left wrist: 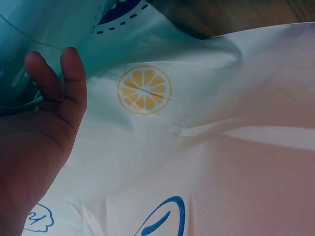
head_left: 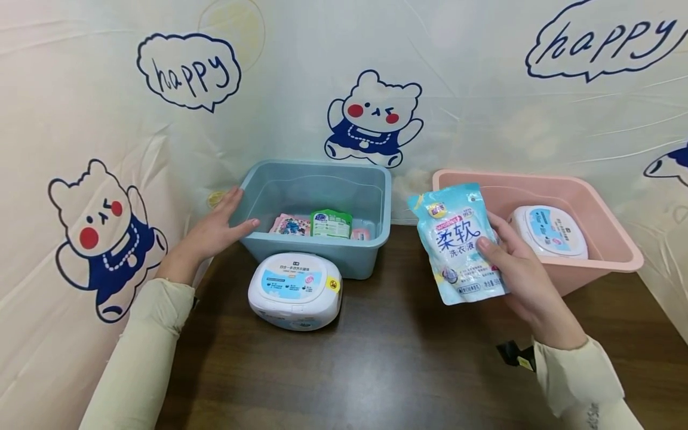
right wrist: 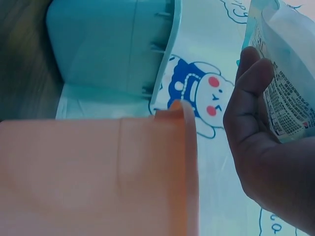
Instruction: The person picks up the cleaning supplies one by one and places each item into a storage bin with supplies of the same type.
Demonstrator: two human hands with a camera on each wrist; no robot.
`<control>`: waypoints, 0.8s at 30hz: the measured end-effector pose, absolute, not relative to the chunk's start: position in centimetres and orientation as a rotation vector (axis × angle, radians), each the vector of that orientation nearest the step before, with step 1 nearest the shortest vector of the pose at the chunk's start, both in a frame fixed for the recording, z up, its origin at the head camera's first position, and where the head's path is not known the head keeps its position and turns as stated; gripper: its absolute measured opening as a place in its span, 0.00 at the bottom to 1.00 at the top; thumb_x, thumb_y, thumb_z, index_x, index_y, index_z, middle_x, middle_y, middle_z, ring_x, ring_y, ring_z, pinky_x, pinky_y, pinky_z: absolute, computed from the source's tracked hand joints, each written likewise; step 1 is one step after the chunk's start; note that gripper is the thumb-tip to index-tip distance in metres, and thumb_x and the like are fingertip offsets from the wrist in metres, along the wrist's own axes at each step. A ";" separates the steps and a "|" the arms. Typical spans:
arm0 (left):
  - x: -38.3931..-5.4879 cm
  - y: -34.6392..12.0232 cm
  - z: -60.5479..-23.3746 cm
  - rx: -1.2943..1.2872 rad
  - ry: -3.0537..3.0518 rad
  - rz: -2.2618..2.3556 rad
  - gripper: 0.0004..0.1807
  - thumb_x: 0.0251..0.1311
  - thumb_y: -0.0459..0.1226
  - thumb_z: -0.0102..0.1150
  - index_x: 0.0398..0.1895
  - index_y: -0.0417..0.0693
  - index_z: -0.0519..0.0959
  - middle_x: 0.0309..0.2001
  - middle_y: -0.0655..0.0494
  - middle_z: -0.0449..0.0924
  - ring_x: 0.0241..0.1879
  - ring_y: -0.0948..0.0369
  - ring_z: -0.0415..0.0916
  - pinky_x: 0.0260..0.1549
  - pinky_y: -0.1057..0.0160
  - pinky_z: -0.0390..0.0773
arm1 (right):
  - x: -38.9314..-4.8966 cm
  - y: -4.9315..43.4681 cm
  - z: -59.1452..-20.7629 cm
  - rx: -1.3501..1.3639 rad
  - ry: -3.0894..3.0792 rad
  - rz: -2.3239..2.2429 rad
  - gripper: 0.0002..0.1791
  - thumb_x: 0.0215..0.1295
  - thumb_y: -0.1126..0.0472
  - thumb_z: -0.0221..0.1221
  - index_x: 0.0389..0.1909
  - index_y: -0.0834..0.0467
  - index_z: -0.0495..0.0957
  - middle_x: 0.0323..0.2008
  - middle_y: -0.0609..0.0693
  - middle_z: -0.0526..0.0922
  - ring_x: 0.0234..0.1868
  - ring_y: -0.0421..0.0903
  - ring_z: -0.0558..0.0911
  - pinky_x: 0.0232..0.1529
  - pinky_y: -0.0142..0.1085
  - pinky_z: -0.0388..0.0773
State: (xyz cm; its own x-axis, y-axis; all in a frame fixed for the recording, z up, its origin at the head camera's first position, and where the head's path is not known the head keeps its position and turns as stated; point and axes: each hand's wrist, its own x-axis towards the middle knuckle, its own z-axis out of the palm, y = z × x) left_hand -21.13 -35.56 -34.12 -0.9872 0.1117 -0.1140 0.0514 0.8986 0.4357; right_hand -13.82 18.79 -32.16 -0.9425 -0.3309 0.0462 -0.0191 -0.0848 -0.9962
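Observation:
My right hand [head_left: 518, 278] grips a light blue laundry detergent pouch [head_left: 459, 251] by its right side, thumb on the front. The pouch is held upright in front of the left end of the pink bin [head_left: 602, 257]; its printed back [right wrist: 290, 93] shows in the right wrist view. At the left end of the blue bin [head_left: 371, 257], my left hand [head_left: 212, 230] has its fingers spread by the rim. Inside that bin lie a green packet [head_left: 331, 224], a pink patterned packet [head_left: 291, 225] and a small pink item [head_left: 361, 235].
A white lidded tub [head_left: 294, 292] stands on the dark wooden table [head_left: 376, 358] before the blue bin. Another white tub [head_left: 550, 232] sits inside the pink bin. A printed cloth [head_left: 473, 89] hangs behind and at the sides. A small black object [head_left: 516, 355] is near the right wrist.

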 end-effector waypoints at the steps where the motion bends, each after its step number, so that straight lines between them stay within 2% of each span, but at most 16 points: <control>1: -21.1 -35.6 -34.1 0.128 2.929 0.666 0.55 0.66 0.69 0.45 0.82 0.56 0.30 0.81 0.56 0.22 0.77 0.36 0.32 0.65 0.25 0.43 | -14.0 18.5 -32.0 -0.388 1.956 -2.143 0.34 0.80 0.55 0.49 0.81 0.50 0.49 0.52 0.50 0.81 0.43 0.47 0.87 0.40 0.41 0.85; 9: -21.0 -35.6 -34.1 0.135 2.932 0.666 0.54 0.67 0.68 0.45 0.82 0.56 0.30 0.81 0.56 0.22 0.78 0.38 0.31 0.66 0.26 0.42 | -15.3 16.0 -31.3 -0.280 1.714 -2.281 0.34 0.80 0.55 0.50 0.81 0.46 0.49 0.56 0.51 0.79 0.46 0.45 0.86 0.43 0.40 0.85; 15: -21.1 -35.6 -34.2 0.131 2.933 0.657 0.54 0.67 0.69 0.44 0.82 0.56 0.29 0.81 0.57 0.22 0.77 0.38 0.31 0.65 0.25 0.42 | -16.6 13.7 -31.0 -0.253 1.631 -2.322 0.32 0.81 0.58 0.46 0.81 0.45 0.49 0.62 0.54 0.72 0.50 0.45 0.84 0.46 0.38 0.84; 24: -21.1 -35.6 -34.1 0.133 2.932 0.668 0.55 0.67 0.68 0.45 0.82 0.55 0.30 0.81 0.55 0.23 0.77 0.38 0.32 0.66 0.26 0.42 | -18.8 10.2 -30.9 -0.151 1.620 -2.348 0.31 0.82 0.61 0.41 0.81 0.43 0.49 0.67 0.57 0.67 0.49 0.44 0.84 0.49 0.38 0.82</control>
State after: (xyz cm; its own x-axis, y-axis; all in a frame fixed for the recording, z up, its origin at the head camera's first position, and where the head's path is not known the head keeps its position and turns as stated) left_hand -21.11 -35.57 -34.14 -0.9875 0.1147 -0.1081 0.0566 0.8981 0.4361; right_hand -18.78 10.21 -30.87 -0.9544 -0.2893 -0.0741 0.1720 -0.3295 -0.9284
